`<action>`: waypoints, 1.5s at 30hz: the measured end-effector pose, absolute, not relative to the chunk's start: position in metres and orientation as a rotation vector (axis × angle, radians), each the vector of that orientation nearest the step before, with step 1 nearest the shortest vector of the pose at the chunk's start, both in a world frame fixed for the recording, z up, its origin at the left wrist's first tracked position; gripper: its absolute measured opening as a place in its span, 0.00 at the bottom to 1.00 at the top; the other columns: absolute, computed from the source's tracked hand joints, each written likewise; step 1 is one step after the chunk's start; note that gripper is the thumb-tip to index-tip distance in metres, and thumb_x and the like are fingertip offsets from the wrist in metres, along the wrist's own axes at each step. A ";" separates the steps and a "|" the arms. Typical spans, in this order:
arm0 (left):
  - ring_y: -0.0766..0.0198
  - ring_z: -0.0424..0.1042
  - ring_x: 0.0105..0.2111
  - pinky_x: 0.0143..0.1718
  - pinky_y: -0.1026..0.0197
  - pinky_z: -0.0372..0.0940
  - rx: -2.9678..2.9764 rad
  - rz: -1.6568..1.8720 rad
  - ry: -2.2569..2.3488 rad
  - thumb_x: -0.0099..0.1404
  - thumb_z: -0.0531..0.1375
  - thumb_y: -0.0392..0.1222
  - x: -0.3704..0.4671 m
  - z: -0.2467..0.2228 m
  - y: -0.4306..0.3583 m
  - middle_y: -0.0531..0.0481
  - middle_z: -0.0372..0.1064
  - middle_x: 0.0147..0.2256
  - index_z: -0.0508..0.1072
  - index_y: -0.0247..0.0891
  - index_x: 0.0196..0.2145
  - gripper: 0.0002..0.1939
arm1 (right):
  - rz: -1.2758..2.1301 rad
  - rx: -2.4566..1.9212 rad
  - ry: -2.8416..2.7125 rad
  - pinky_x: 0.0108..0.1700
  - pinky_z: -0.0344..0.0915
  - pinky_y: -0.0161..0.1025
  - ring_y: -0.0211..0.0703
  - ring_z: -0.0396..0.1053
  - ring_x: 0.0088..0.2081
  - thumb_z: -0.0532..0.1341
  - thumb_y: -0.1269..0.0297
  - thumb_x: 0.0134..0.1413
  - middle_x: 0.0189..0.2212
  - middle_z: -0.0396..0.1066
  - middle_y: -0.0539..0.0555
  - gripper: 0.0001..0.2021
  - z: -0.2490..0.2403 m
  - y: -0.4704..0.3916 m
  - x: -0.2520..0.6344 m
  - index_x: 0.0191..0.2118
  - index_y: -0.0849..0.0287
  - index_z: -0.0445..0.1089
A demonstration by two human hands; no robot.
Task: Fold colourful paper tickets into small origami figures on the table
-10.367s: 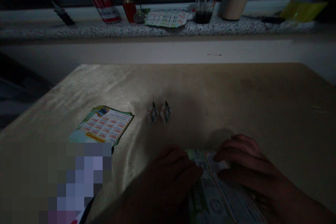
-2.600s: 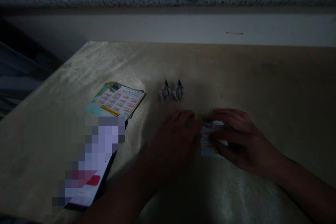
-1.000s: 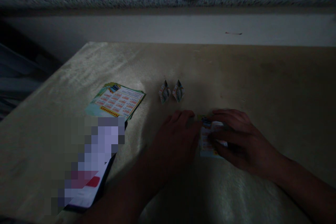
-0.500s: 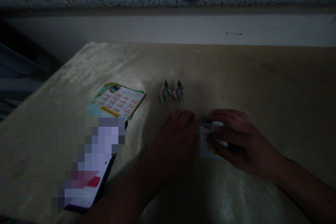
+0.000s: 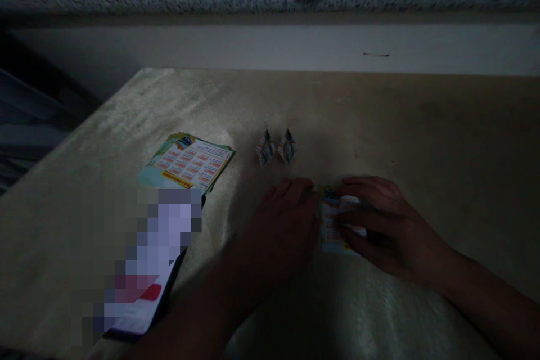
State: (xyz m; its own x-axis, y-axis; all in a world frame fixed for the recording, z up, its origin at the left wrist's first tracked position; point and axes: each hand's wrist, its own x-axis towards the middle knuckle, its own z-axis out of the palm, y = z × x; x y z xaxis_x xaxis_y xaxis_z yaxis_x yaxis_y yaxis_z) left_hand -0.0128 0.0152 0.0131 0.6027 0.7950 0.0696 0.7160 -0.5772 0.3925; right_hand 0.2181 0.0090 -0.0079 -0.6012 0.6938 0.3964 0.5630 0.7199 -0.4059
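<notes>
- White and pale-blue paper: that's the sheet (image 5: 331, 230), lying on the table (image 5: 392, 124) under both hands, so a fair bit of the print is covered
- Left hand (image 5: 283, 219) is over the sheet's left edge, fingers close together and a bit curled; too dark to tell if it's actually pinching anything
- Right hand (image 5: 388, 219) is on the sheet's right side, fingers and thumb slightly apart, tips resting on top, not clamped round it
- Two folded bits (image 5: 287, 149) sit just beyond the sheet and a little left, side by side
- Stack (image 5: 189, 162) of printed cards is well left of the sheet, a bit farther back
- Phone (image 5: 137, 312), mostly pixelated, is left of the sheet too, but closer in
- Speckled ledge (image 5: 253, 1) is way past the sheet
</notes>
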 end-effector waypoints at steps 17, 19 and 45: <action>0.49 0.63 0.57 0.58 0.45 0.62 2.440 0.298 1.239 0.68 0.62 0.43 -0.014 0.015 0.015 0.43 0.64 0.57 0.72 0.43 0.54 0.17 | 0.323 -0.977 -2.398 0.56 0.62 0.58 0.58 0.65 0.59 0.66 0.68 0.59 0.52 0.73 0.57 0.07 -0.009 0.008 0.219 0.43 0.53 0.77; 0.49 0.63 0.57 0.58 0.45 0.61 2.447 0.296 1.232 0.68 0.61 0.43 -0.013 0.015 0.015 0.42 0.63 0.58 0.72 0.43 0.55 0.17 | 0.326 -0.980 -2.414 0.57 0.62 0.58 0.58 0.65 0.60 0.65 0.68 0.59 0.53 0.73 0.57 0.07 -0.008 0.008 0.219 0.43 0.52 0.77; 0.44 0.55 0.66 0.62 0.37 0.53 2.419 0.312 1.382 0.65 0.65 0.47 -0.018 0.009 0.012 0.41 0.51 0.68 0.76 0.53 0.54 0.19 | 0.262 -0.838 -2.933 0.72 0.42 0.58 0.52 0.50 0.71 0.59 0.53 0.65 0.71 0.51 0.58 0.38 -0.003 0.002 0.250 0.74 0.59 0.44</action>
